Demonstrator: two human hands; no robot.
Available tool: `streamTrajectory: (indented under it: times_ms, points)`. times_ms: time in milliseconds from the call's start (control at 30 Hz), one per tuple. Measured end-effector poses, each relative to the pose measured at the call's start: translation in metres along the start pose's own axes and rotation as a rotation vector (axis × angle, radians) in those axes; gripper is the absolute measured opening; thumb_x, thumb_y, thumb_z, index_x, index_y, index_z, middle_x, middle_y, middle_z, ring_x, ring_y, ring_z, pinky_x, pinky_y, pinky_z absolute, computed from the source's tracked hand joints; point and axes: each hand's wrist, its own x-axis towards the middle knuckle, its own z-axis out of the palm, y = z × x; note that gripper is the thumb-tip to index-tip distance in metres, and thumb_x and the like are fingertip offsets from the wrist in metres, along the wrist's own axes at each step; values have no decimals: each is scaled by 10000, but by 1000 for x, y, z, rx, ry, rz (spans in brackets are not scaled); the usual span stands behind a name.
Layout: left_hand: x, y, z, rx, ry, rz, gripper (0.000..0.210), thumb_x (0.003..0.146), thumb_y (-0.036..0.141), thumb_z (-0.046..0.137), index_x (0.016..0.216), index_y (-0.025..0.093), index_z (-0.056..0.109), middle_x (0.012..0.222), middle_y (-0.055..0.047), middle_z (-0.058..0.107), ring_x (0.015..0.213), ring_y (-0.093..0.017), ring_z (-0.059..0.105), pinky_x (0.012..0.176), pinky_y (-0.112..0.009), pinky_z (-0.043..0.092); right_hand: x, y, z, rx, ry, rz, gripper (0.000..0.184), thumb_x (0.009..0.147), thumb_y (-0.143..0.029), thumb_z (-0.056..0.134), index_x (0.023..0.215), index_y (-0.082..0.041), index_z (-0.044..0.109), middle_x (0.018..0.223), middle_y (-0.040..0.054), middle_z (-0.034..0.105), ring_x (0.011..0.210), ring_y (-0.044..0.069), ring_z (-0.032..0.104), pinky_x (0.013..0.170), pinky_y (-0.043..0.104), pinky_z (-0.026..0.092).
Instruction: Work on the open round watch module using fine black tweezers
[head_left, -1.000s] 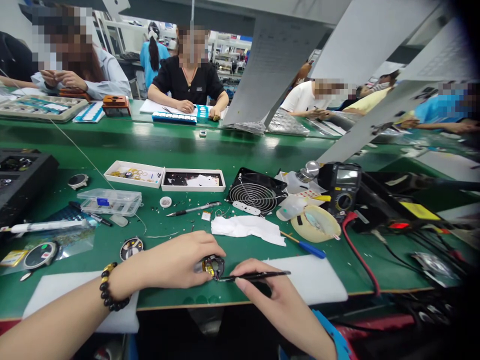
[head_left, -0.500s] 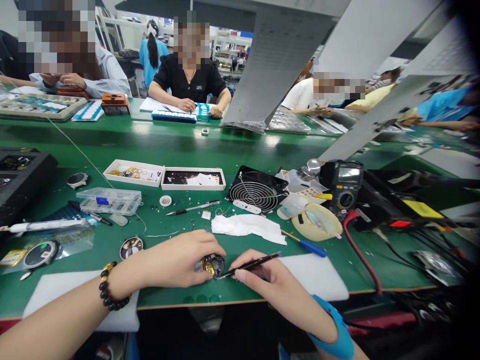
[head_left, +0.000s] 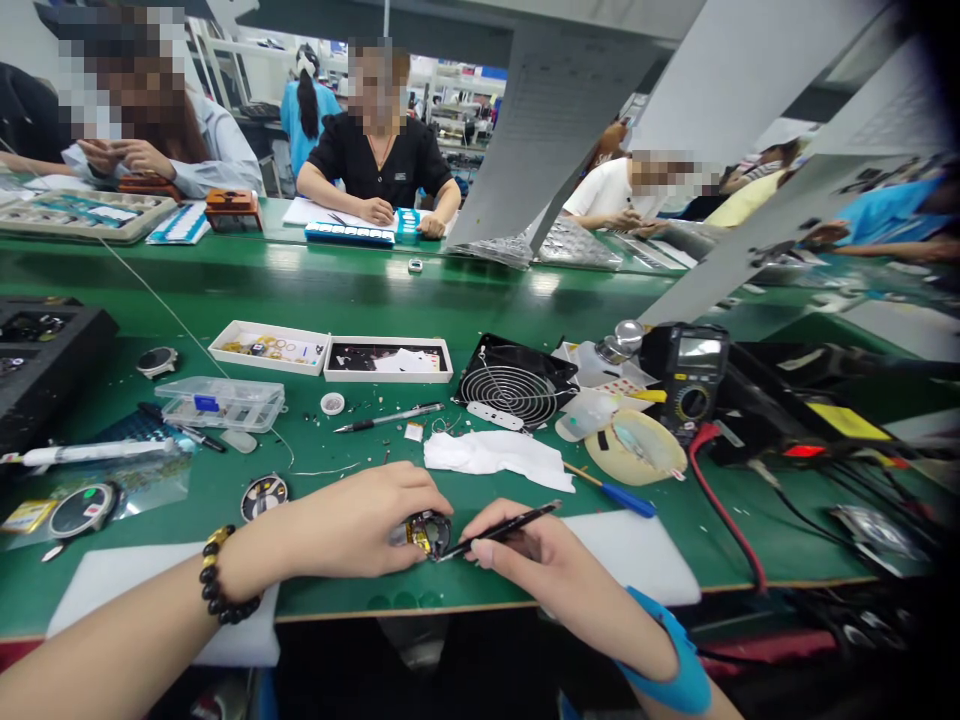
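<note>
My left hand [head_left: 375,515] is closed around the side of an opened round watch case [head_left: 427,533], held just over the green bench near its front edge. Dark parts and a yellow piece show inside the case; my fingers cover its left side. In my right hand [head_left: 517,550] is a pair of black tweezers [head_left: 514,524], gripped like a pen. Their tips point down and left and meet the lower right rim of the case; whether they grip anything is too small to tell. Another watch case [head_left: 264,496] with parts inside lies beyond my left forearm.
Behind my hands are a white cloth [head_left: 495,458], a pen [head_left: 390,418], a black fan [head_left: 517,380] and a blue-handled screwdriver [head_left: 627,498]. White trays [head_left: 387,375] stand farther back. A multimeter [head_left: 696,375] and red cable [head_left: 716,520] are rightward. Co-workers sit across the bench.
Both hands keep nearly the same pose, the tweezers still at the rim of the watch case. The whole view has shifted very slightly.
</note>
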Motion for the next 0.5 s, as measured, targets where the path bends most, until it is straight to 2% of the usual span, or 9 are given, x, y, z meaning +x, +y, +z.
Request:
streamTrajectory:
  times_ms: [267, 500]
  points:
    - [0, -1, 0, 0, -2, -13, 366, 892, 129, 752, 1235, 220, 664, 1158, -38, 681, 1118, -227, 633, 963, -309, 490, -5, 7, 8, -47, 87, -7, 207, 950, -408, 680, 987, -220, 759, 942, 31, 739, 879, 199, 685, 806, 299, 553]
    - [0, -1, 0, -5, 0, -6, 377, 901, 141, 752, 1260, 218, 664, 1208, -68, 690, 1153, -254, 637, 992, -337, 506, -21, 26, 26, -161, 281, -206, 151, 1018, -341, 630, 1016, -256, 754, 1054, 36, 763, 1018, 208, 717, 934, 302, 563]
